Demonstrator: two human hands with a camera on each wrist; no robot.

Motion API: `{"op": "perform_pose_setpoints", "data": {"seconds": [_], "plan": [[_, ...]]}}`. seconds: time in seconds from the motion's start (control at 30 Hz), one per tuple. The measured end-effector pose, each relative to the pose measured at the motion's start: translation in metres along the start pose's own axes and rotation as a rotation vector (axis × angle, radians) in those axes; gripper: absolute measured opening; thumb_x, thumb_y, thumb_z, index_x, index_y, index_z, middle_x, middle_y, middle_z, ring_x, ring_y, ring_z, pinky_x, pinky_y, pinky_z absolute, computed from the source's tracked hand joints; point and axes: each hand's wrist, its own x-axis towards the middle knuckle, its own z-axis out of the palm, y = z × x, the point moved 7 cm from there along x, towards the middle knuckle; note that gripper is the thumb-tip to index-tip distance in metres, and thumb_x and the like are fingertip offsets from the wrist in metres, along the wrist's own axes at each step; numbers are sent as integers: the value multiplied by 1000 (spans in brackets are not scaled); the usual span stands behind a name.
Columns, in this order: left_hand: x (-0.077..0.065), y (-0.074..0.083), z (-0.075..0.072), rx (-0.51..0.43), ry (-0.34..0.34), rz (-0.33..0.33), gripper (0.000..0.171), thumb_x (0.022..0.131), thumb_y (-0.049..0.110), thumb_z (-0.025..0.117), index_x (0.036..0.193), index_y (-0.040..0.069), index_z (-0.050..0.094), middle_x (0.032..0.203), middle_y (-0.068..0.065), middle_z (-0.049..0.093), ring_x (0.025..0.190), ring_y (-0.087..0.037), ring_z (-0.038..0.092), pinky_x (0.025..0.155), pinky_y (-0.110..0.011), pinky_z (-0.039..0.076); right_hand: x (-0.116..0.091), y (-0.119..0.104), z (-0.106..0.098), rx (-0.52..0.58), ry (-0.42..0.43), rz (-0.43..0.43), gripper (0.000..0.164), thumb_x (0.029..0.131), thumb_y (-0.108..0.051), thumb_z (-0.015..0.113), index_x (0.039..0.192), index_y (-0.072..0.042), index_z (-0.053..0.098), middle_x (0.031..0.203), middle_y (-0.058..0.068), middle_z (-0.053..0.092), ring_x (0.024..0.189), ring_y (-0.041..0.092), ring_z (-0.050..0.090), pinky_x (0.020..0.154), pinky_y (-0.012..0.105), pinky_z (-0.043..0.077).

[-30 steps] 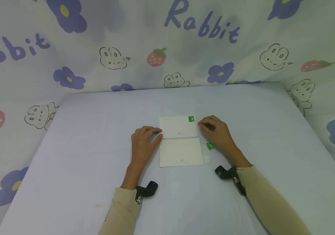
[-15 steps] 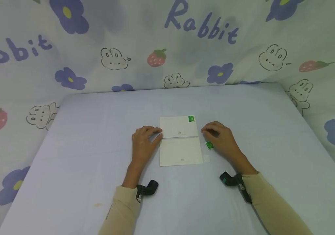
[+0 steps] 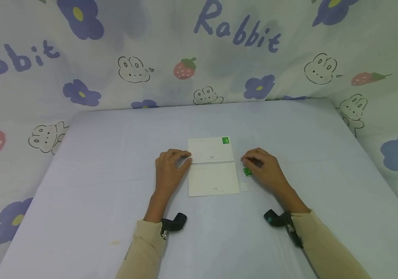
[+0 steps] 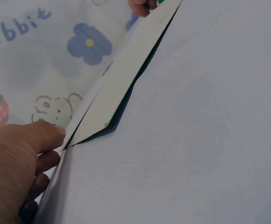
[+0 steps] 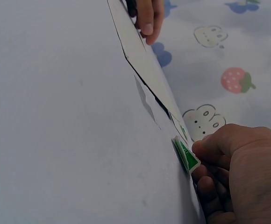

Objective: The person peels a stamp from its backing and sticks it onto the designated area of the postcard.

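Observation:
Two cream envelopes lie one above the other on the white table. The far envelope (image 3: 210, 150) has a green stamp (image 3: 225, 140) on its top right corner; the near envelope (image 3: 213, 179) has none. My left hand (image 3: 169, 170) rests at their left edges, thumb and index fingertips where the two meet. To the right, my right hand (image 3: 265, 168) hovers low with thumb and index close together, holding nothing visible. Just beside its fingertips lies a loose green stamp (image 5: 188, 156), partly covered by the hand in the head view, its edge slightly raised in the right wrist view.
A small white paper piece (image 3: 244, 187) lies at the near envelope's right edge. Behind the white table (image 3: 97, 155) hangs a cloth (image 3: 164, 38) printed with rabbits, flowers and strawberries. Each wrist wears a black camera mount (image 3: 176, 222).
My right hand has drawn back from the far envelope's right edge, toward me and slightly right, to the loose green stamp. The left hand has stayed at the envelopes' left edges.

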Motion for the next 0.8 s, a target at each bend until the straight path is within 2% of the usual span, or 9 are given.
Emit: {"op": "perform_pose_setpoints", "data": {"seconds": [0.27, 0.5, 0.8], "plan": [[0, -1, 0, -17, 5, 5, 16, 91, 19, 77, 105, 13, 77, 109, -4, 68, 107, -28, 54, 98, -49, 33, -9, 1, -6, 4, 20, -15, 7, 94, -20, 73, 100, -16, 76, 107, -5, 67, 98, 13, 60, 83, 25, 48], [-3, 0, 1, -34, -13, -20, 17, 92, 20, 76, 107, 14, 77, 111, -3, 68, 108, -26, 54, 99, -47, 32, -17, -3, -13, 5, 45, -62, 7, 92, -14, 75, 99, -15, 76, 106, -5, 68, 94, 11, 60, 80, 19, 47], [-16, -1, -2, -90, -46, -62, 19, 92, 23, 75, 109, 16, 77, 113, 0, 66, 108, -23, 54, 97, -45, 32, -21, -3, -13, -2, 43, -76, 9, 90, -10, 76, 98, -13, 75, 105, -4, 66, 89, 11, 59, 78, 19, 48]]}}
